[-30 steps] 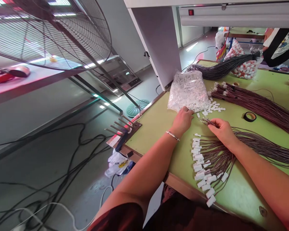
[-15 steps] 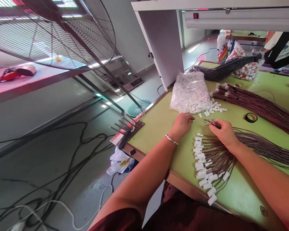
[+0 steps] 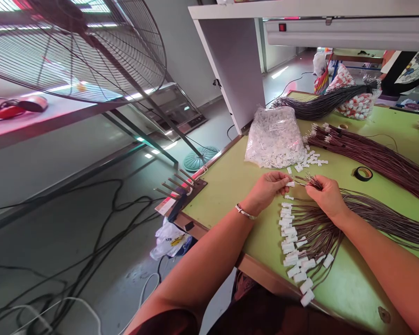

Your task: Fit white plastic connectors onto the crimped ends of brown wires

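Between its fingertips my left hand (image 3: 270, 188) pinches a small white connector housing (image 3: 290, 184). My right hand (image 3: 326, 193) is closed round a bunch of thin brown wires (image 3: 314, 182), whose bare metal tips point left. One wire from that bunch reaches close to the connector; whether it has entered cannot be made out. Below my hands lie brown wires with white connectors (image 3: 288, 232) on their ends, fanned in a curved row on the green tabletop (image 3: 226, 195). Loose white connectors (image 3: 312, 159) are scattered beside a clear plastic bag (image 3: 274, 135) full of them.
A roll of black tape (image 3: 363, 174) lies right of my hands. Behind it are a dark red wire bundle (image 3: 373, 156) and a black wire bundle (image 3: 321, 102). A peg rack (image 3: 183, 188) sits at the left table edge. A large fan (image 3: 91, 51) stands left.
My left hand has moved right and slightly nearer, bringing the connector up to the wire tips. One wire now stands out from the bunch in my right hand.
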Demonstrator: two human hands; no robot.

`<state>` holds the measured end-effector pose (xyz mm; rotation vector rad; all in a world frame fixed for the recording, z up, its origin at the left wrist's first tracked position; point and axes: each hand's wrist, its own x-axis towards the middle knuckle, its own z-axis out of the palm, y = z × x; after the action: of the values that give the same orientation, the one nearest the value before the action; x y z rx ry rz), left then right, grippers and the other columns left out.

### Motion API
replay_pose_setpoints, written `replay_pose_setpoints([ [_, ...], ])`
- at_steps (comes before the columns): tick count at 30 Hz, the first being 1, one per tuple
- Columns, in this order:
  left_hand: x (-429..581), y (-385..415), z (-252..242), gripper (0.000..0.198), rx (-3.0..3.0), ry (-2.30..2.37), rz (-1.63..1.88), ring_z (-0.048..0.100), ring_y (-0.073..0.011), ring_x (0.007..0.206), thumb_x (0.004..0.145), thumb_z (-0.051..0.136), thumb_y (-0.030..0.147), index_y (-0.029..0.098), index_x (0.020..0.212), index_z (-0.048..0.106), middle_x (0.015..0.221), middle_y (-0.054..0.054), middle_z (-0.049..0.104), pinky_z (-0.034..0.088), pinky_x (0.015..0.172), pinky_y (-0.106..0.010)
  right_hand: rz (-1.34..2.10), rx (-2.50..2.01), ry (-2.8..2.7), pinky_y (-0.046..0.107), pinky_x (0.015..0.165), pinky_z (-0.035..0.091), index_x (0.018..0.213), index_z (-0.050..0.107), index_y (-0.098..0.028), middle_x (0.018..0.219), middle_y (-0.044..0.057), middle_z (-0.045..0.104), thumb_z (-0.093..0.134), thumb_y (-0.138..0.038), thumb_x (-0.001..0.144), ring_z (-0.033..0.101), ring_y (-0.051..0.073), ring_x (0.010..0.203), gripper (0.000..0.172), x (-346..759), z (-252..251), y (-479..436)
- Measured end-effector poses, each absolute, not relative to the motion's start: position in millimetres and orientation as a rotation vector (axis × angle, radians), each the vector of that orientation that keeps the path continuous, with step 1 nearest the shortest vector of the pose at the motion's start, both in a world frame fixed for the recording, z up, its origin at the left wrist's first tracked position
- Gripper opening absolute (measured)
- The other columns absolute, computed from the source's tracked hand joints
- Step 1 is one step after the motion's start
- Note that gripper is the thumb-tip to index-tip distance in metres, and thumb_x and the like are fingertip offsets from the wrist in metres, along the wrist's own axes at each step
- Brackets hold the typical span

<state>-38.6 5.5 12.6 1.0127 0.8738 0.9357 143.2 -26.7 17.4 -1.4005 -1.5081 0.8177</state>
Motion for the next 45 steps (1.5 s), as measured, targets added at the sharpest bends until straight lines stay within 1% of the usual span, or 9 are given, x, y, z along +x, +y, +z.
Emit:
replay_pose_setpoints([
  [6, -38, 6, 13, 0.032, 0.928, 0.833, 0.958, 0.057, -0.005, 0.053, 0.059, 0.083, 0.032, 0.01, 0.074, 0.064, 0.064, 0.0, 0.062, 0.044, 0.052, -0.016, 0.817, -1.412, -1.539, 0.024, 0.052, 0.026, 0.054, 0.039, -0.021, 0.054, -0.006, 0.029, 0.053, -0.03, 0.066, 0.028, 0.009, 0.055, 0.021, 143, 15, -27],
  [14, -39, 6, 12, 0.028, 0.89, 0.831, 0.95, 0.059, -0.0046, 0.057, 0.063, 0.08, 0.029, 0.01, 0.076, 0.064, 0.073, -0.001, 0.063, 0.047, 0.056, -0.017, 0.824, -1.417, -1.542, 0.024, 0.052, 0.026, 0.055, 0.041, -0.02, 0.054, -0.006, 0.032, 0.053, -0.03, 0.066, 0.029, 0.009, 0.055, 0.019, 144, 16, -28],
  [20, -39, 7, 12, 0.027, 0.924, 0.849, 0.908, 0.057, -0.0047, 0.054, 0.065, 0.08, 0.029, 0.01, 0.074, 0.064, 0.064, 0.0, 0.062, 0.045, 0.054, -0.018, 0.805, -1.425, -1.58, 0.024, 0.052, 0.027, 0.054, 0.039, -0.021, 0.053, -0.005, 0.031, 0.052, -0.031, 0.065, 0.03, 0.01, 0.055, 0.02, 144, 15, -27],
  [24, -38, 5, 13, 0.027, 1.004, 0.897, 0.881, 0.053, -0.0042, 0.047, 0.068, 0.078, 0.033, 0.01, 0.072, 0.063, 0.055, 0.0, 0.061, 0.043, 0.049, -0.017, 0.785, -1.452, -1.624, 0.024, 0.051, 0.027, 0.054, 0.039, -0.021, 0.052, -0.005, 0.033, 0.052, -0.03, 0.065, 0.031, 0.009, 0.053, 0.02, 144, 13, -27],
  [31, -27, 4, 10, 0.023, 0.962, 0.938, 0.871, 0.053, -0.0033, 0.046, 0.07, 0.076, 0.028, 0.01, 0.068, 0.062, 0.059, -0.001, 0.064, 0.044, 0.048, -0.016, 0.837, -1.366, -1.556, 0.024, 0.052, 0.028, 0.063, 0.05, -0.018, 0.056, -0.005, 0.037, 0.055, -0.036, 0.073, 0.033, 0.01, 0.055, 0.021, 147, 11, -26],
  [34, -28, 5, 8, 0.023, 0.918, 0.921, 0.862, 0.055, -0.0041, 0.047, 0.069, 0.077, 0.027, 0.009, 0.069, 0.064, 0.061, -0.002, 0.065, 0.046, 0.051, -0.017, 0.811, -1.385, -1.564, 0.024, 0.052, 0.028, 0.063, 0.052, -0.018, 0.055, -0.005, 0.037, 0.056, -0.035, 0.074, 0.032, 0.01, 0.055, 0.021, 147, 11, -26],
  [38, -31, 4, 7, 0.027, 0.921, 0.858, 0.908, 0.064, -0.0093, 0.062, 0.065, 0.08, 0.03, 0.009, 0.075, 0.066, 0.069, -0.003, 0.068, 0.051, 0.065, -0.022, 0.714, -1.438, -1.594, 0.024, 0.052, 0.028, 0.064, 0.051, -0.018, 0.054, -0.005, 0.039, 0.057, -0.036, 0.075, 0.034, 0.009, 0.053, 0.022, 147, 8, -25],
  [40, -32, 4, 7, 0.029, 1.004, 0.874, 0.923, 0.065, -0.0111, 0.065, 0.063, 0.081, 0.028, 0.009, 0.079, 0.066, 0.068, -0.003, 0.068, 0.052, 0.068, -0.024, 0.692, -1.434, -1.606, 0.024, 0.051, 0.028, 0.065, 0.052, -0.018, 0.054, -0.005, 0.041, 0.056, -0.037, 0.077, 0.035, 0.01, 0.053, 0.023, 147, 6, -24],
  [45, -28, 3, 6, 0.029, 1.181, 0.904, 0.942, 0.06, -0.0096, 0.052, 0.067, 0.078, 0.033, 0.01, 0.075, 0.063, 0.059, -0.002, 0.065, 0.049, 0.054, -0.022, 0.69, -1.381, -1.618, 0.024, 0.053, 0.032, 0.071, 0.054, -0.018, 0.056, -0.004, 0.047, 0.054, -0.038, 0.08, 0.039, 0.011, 0.054, 0.021, 147, 4, -26],
])
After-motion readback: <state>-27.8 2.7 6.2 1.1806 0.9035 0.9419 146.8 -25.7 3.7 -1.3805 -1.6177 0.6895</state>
